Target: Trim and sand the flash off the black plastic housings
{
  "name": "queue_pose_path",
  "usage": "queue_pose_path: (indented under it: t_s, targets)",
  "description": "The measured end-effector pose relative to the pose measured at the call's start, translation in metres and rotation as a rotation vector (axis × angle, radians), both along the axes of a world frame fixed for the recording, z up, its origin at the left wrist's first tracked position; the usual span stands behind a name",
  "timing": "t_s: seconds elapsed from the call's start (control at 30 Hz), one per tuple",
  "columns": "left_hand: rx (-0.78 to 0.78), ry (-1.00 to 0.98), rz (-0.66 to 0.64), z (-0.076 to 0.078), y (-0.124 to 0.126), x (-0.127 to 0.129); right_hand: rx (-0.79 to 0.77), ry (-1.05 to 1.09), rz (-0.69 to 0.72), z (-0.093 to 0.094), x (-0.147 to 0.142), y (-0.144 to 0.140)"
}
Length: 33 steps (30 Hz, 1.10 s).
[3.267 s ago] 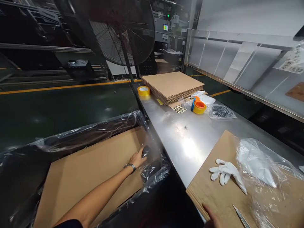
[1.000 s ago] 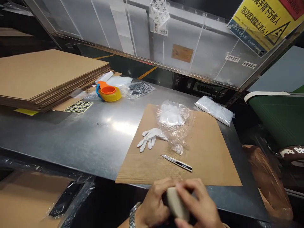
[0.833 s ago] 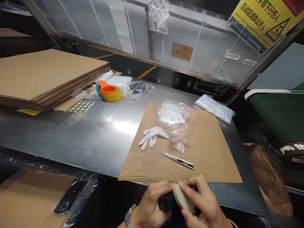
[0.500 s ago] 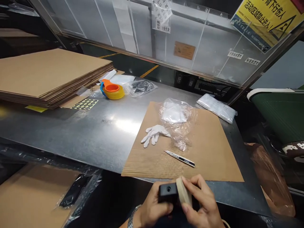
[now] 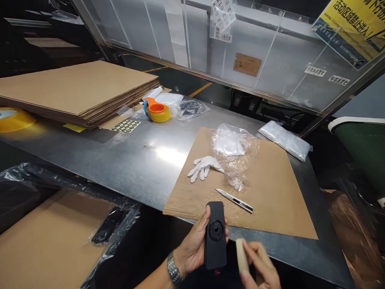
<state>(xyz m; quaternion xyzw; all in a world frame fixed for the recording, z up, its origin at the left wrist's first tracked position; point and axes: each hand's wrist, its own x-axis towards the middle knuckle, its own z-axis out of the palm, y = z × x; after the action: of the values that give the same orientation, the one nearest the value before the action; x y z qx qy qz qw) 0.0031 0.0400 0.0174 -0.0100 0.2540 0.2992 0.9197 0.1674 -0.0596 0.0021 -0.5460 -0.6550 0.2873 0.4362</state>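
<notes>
My left hand (image 5: 195, 243) is closed around a long black rectangular device (image 5: 215, 255), tilted upright. A round black knob-like part (image 5: 216, 230) sits on the face turned to me. Just to the right, apart from the device, my right hand (image 5: 260, 265) pinches a beige roll (image 5: 242, 257) that looks like masking tape, seen edge-on. Beyond the hands, a utility knife (image 5: 234, 200) lies on a flat cardboard sheet (image 5: 276, 200). A white glove (image 5: 205, 167) and a crumpled clear plastic bag (image 5: 237, 168) with white contents lie on the same sheet.
A tall stack of cardboard sheets (image 5: 81, 88) stands left on the metal table (image 5: 135, 160). Near it are an orange tape dispenser (image 5: 158, 110), a sticker sheet (image 5: 126, 126) and a yellow tape roll (image 5: 15, 120). A plastic-wrapped white pack (image 5: 285, 139) lies at the right edge.
The black device has turned from end-on to show its long face. My right hand has drawn the beige roll away from it, down and right. The camera view has shifted left.
</notes>
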Motion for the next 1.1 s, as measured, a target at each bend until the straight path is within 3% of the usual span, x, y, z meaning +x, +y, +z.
queue_pose_path:
  t_s: [0.1, 0.2, 0.33, 0.47, 0.6, 0.73, 0.83, 0.97, 1.1]
  targets:
    - [0.02, -0.015, -0.126, 0.002, -0.01, 0.004, 0.143, -0.151, -0.072, 0.019, -0.009, 0.018]
    - [0.155, 0.092, -0.053, 0.003, -0.022, 0.005, 0.231, -0.261, 0.058, 0.033, -0.017, 0.037]
    - [0.178, 0.102, -0.18, 0.002, -0.028, 0.002, 0.154, -0.265, 0.102, 0.034, -0.013, 0.043]
    - [0.327, 0.183, -0.092, 0.003, -0.026, 0.002, 0.245, -0.291, 0.202, 0.035, -0.012, 0.037]
    - [0.497, 0.45, -0.106, 0.006, -0.024, 0.006, 0.183, -0.44, 0.074, 0.044, -0.015, 0.038]
    - [0.312, 0.384, -0.095, 0.007, -0.017, 0.007, 0.224, -0.535, 0.131, 0.044, -0.033, 0.028]
    - [0.176, 0.286, -0.099, 0.009, -0.011, 0.006, 0.296, -0.462, 0.132, 0.035, -0.046, 0.015]
    - [0.037, 0.055, -0.066, 0.014, -0.009, 0.008, 0.284, -0.362, 0.099, 0.027, -0.043, 0.012]
    - [-0.019, -0.073, 0.029, 0.013, -0.005, 0.012, 0.268, -0.29, 0.042, 0.016, -0.048, 0.005]
